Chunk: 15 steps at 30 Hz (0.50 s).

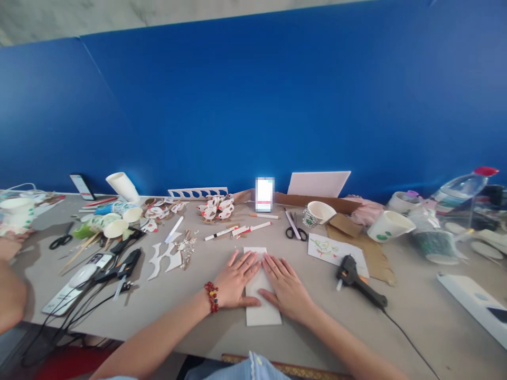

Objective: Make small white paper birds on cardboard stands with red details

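Observation:
A narrow white sheet (263, 314), perhaps foam board or card, lies on the table in front of me. My left hand (237, 279) rests flat across its left side, fingers spread and a red bead bracelet on the wrist. Flat on its right side is my right hand (287, 287), fingers stretched forward. Both hands hide much of the sheet's middle, and neither grips anything. Just beyond the fingertips lie a black marker (221, 233) and a red-and-white marker (253, 228).
A black hot glue gun (356, 282) lies to the right by a drawing (336, 253). Scissors (296, 232), a paper cup (320, 212) and a lit phone (264, 194) stand or lie behind. Leftward are white cut-out scraps (168, 258) and a power strip (75, 287). Another person's arm (10, 290) shows far left.

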{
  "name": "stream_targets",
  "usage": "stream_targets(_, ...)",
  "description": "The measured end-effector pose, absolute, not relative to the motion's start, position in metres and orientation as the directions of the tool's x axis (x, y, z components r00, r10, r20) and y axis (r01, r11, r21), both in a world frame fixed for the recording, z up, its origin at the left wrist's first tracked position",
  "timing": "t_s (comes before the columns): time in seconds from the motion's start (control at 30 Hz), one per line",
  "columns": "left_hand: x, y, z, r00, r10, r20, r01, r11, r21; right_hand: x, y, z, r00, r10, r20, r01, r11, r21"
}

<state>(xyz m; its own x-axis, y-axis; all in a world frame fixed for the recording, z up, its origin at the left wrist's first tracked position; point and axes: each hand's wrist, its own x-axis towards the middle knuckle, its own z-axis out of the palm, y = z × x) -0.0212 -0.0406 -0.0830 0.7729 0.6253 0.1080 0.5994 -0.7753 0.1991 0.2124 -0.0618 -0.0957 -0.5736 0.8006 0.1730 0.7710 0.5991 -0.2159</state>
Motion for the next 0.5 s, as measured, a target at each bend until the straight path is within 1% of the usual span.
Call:
stream_targets(0.13,-0.019,-0.03,-0.08,0.772,0.625,0.111,0.605,-0.778,0.173,0.207,-0.046,-0.091,-0.595,0.791,0.143,0.762,0.611,-0.212)
stream_targets(0.33,-0.025,-0.031,-0.084,0.76,0.632,0.151,0.625,-0.774,0.097,0.209,-0.044,-0.093,-0.597,0.786,0.159,0.759,0.618,-0.204)
stream_targets(0.43,-0.037,-0.029,-0.089,0.72,0.677,0.155,0.678,-0.733,0.049,0.209,-0.045,-0.093,-0.594,0.79,0.152,0.764,0.613,-0.202)
stream_targets(0.5,-0.044,-0.024,-0.092,0.653,0.733,0.19,0.745,-0.667,0.014,0.209,-0.046,-0.092,-0.594,0.792,0.142,0.765,0.611,-0.203)
